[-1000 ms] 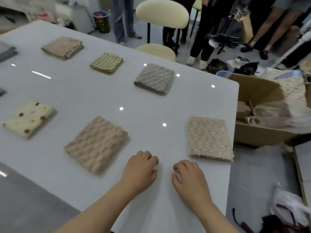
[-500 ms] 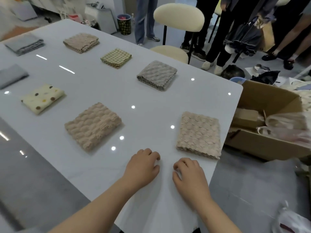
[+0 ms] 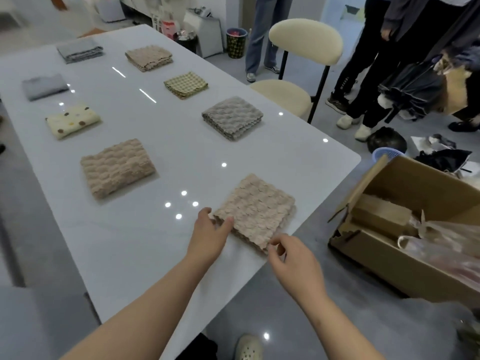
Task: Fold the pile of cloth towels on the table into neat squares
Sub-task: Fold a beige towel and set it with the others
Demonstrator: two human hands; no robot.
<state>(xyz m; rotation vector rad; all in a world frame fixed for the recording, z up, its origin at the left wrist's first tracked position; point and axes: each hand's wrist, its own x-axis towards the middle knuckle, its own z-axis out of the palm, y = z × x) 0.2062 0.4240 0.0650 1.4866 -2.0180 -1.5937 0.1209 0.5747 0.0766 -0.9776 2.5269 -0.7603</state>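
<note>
Several folded towels lie in two rows on the white table (image 3: 166, 146). Nearest is a beige scalloped towel (image 3: 257, 206), a folded square by the table's right edge. My left hand (image 3: 210, 235) holds its near-left corner, thumb on top. At its nearest corner my right hand (image 3: 293, 258) has thumb and forefinger curled and pinching the edge. Further off lie another beige towel (image 3: 117, 167), a grey-brown towel (image 3: 232, 116), a cream dotted towel (image 3: 72, 120), a checked green towel (image 3: 185, 84), a third beige towel (image 3: 149, 57) and two grey towels (image 3: 79, 49).
An open cardboard box (image 3: 384, 261) with plastic bags stands on the floor right of the table. A cream chair (image 3: 304, 42) is tucked at the far side. Several people stand behind it, one with a folded umbrella (image 3: 413, 89). A blue basket (image 3: 387, 154) sits on the floor.
Both hands left the bare table in front of me and moved right and forward to the nearest beige towel, taking hold of its near corners. The camera view shifted too.
</note>
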